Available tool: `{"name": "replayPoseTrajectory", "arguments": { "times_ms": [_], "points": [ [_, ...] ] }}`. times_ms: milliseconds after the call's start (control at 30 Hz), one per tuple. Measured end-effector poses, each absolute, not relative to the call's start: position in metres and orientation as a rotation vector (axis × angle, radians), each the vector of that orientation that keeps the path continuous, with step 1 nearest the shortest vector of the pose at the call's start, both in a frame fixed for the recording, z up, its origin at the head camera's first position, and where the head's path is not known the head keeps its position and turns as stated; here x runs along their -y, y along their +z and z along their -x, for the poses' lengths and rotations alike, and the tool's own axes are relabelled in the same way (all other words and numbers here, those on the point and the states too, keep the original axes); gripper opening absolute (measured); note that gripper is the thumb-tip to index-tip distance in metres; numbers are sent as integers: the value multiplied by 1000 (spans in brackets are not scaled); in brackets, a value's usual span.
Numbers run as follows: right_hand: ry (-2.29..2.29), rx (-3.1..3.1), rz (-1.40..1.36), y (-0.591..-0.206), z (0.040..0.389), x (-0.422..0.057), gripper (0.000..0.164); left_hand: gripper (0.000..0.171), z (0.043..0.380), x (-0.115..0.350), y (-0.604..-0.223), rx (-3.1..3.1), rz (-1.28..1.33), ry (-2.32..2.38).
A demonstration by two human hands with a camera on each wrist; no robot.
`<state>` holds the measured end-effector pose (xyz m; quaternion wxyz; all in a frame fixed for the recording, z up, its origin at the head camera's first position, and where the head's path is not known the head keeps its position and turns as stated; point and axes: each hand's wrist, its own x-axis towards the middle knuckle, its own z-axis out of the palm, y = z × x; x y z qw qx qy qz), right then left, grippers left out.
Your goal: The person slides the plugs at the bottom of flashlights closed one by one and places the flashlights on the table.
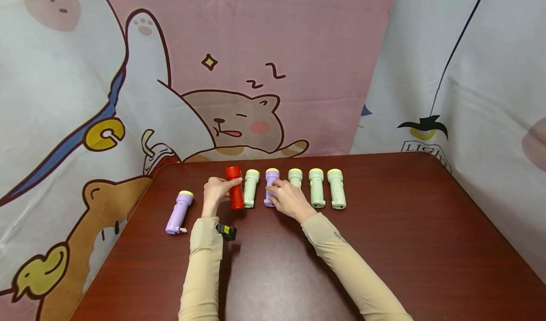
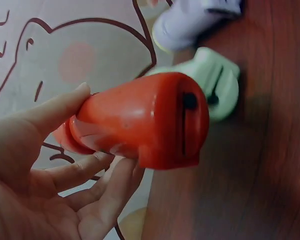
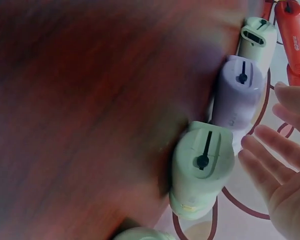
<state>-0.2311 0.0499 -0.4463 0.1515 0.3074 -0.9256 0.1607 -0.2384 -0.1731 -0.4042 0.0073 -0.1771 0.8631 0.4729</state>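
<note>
My left hand [image 1: 216, 192] grips a red flashlight [image 1: 236, 190] between thumb and fingers, just left of a row of flashlights. In the left wrist view the butt end of the red flashlight [image 2: 175, 122] faces the camera, with a slot in it. My right hand [image 1: 292, 200] is over the row, its fingers loosely extended beside a purple flashlight [image 1: 272, 175]. The right wrist view shows these fingers [image 3: 270, 160] close to the purple flashlight [image 3: 239, 95], not wrapped round it; whether they touch it I cannot tell. A pale green flashlight [image 1: 251, 188] lies between the red and purple ones.
To the right in the row lie more pale green flashlights: one partly behind my right hand [image 1: 295, 176], then another [image 1: 316, 188] and an end one [image 1: 337, 189]. A separate purple flashlight [image 1: 179, 213] lies slanted at the left of the brown table [image 1: 264, 283]. A printed cloth [image 1: 324, 65] hangs behind.
</note>
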Motion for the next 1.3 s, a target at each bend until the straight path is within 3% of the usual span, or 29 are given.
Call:
{"name": "replayPoseTrajectory", "arguments": {
  "times_ms": [267, 633, 1300],
  "points": [
    [406, 2681, -894, -448, 231, -48, 27, 44, 249, 180, -409, -2858, 554, 1191],
    [360, 2610, -931, -451, 233, -48, 8, 48, 265, 182, -417, -2873, 568, 1144],
    [329, 2642, -923, -453, 232, -47, 13, 57, 279, 176, -438, -2915, 628, 1100]
  ]
}}
